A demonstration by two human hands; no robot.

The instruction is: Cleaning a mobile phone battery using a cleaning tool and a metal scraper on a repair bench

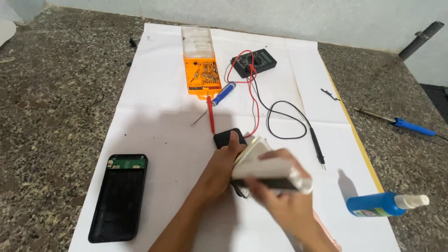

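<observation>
**White block held in both hands over the paper**

White and boxy, the white block (261,163) sits between both hands above the white paper sheet (158,121), near its front edge. The left hand (224,161) presses its grip against the block's left end, fingers closed around it; the right hand (280,196) pinches the near long side, blurred. It looks rigid and fairly dense, with smooth faces that may slip, so the long edges seem the safest hold. A small black piece (226,136) lies just behind. The paper covers a speckled stone counter (51,93) against a pale wall; an open black case (119,198) lies left.
</observation>
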